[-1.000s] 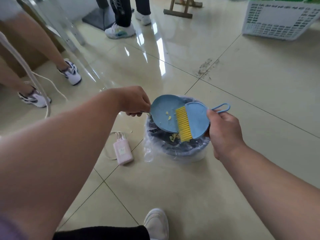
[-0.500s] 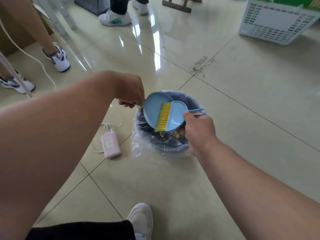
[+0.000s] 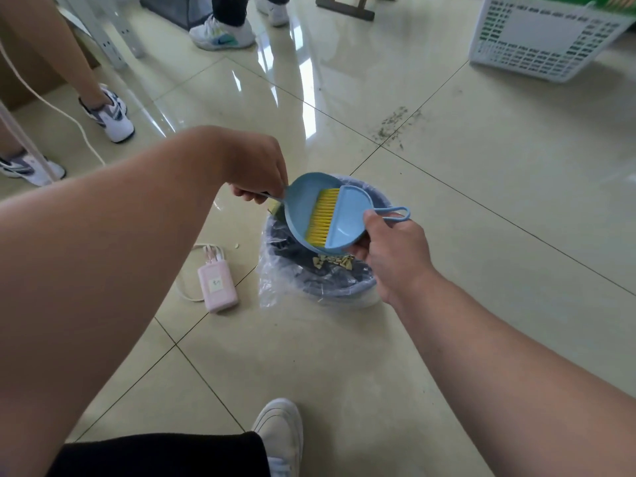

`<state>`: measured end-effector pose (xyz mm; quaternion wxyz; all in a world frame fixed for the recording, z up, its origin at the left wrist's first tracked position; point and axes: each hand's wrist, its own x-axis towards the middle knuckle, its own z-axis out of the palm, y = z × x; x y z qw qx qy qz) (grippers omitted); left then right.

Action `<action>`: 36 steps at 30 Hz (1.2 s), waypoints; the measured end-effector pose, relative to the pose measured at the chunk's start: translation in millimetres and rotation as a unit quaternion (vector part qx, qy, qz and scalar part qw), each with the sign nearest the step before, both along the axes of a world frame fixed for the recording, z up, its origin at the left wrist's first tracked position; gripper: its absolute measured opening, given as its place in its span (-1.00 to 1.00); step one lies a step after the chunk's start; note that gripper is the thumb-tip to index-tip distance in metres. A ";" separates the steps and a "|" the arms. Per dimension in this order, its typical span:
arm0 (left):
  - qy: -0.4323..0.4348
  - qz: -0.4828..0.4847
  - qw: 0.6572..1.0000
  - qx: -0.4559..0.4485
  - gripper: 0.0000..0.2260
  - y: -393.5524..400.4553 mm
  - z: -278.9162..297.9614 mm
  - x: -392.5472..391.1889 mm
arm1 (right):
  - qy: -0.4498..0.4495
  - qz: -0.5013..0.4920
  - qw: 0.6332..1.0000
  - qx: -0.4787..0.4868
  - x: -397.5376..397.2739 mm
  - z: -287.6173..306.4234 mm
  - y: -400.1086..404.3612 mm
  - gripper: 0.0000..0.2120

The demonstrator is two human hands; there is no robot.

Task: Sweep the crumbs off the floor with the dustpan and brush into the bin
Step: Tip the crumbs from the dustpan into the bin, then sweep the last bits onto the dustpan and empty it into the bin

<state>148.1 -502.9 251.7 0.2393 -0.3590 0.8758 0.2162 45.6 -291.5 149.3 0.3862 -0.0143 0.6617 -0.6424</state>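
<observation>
Gripping one dustpan (image 3: 303, 208), left hand (image 3: 256, 166); right hand (image 3: 395, 249) clutching one brush (image 3: 347, 218), over one bin (image 3: 330, 280).

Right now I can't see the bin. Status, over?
Left hand grips dustpan, right hand grips brush. Crumbs in bin. One crumb on floor.

Glossy cream floor tiles (image 3: 499, 208) reflect light; white basket (image 3: 537, 36) far right
</observation>
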 end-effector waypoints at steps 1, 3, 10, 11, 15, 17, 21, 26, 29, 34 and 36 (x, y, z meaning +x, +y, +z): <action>-0.003 0.000 1.000 -0.011 -0.65 -1.2 2.1 1.2 | 0.041 0.002 0.999 0.034 -1.5 -2.4 2.7 -0.82; -0.005 0.006 1.000 -0.019 -0.64 -2.9 5.1 4.2 | 0.054 -0.020 0.996 0.063 -10.3 -4.1 12.5 -0.82; 0.089 0.051 0.993 0.051 -0.81 9.3 12.1 -6.4 | -0.155 -0.122 0.974 -0.113 -56.7 12.6 78.5 -0.86; 0.102 0.044 0.992 0.058 -0.79 16.4 12.2 -13.3 | -0.157 -0.132 0.972 -0.117 -63.6 15.6 90.9 -0.85; 0.120 0.010 0.988 0.100 -0.64 59.4 5.3 -49.4 | -0.140 -0.166 0.969 -0.121 -91.0 25.6 145.2 -0.87; 0.125 -0.007 0.985 0.118 -0.63 85.2 -2.0 -69.3 | -0.135 -0.180 0.967 -0.120 -104.7 27.5 175.1 -0.88; 0.130 -0.027 0.980 0.147 -0.75 144.6 -19.3 -104.5 | -0.136 -0.228 0.957 -0.115 -132.7 19.2 246.4 -0.89; 0.095 -0.048 0.972 0.209 -0.64 219.8 -65.6 -133.5 | -0.118 -0.324 0.938 -0.041 -158.9 -18.3 347.4 -0.84; 0.047 -0.051 0.972 0.224 -0.65 256.5 -106.3 -137.0 | -0.109 -0.367 0.922 0.053 -163.1 -48.2 401.0 -0.82; -0.006 -0.007 0.972 0.235 -0.74 299.7 -186.5 -118.6 | -0.041 -0.381 0.889 0.250 -151.7 -99.1 468.9 -0.89; -0.021 0.019 0.971 0.236 -0.76 313.6 -215.2 -104.5 | 0.039 -0.340 0.850 0.400 -144.9 -113.9 493.2 -0.80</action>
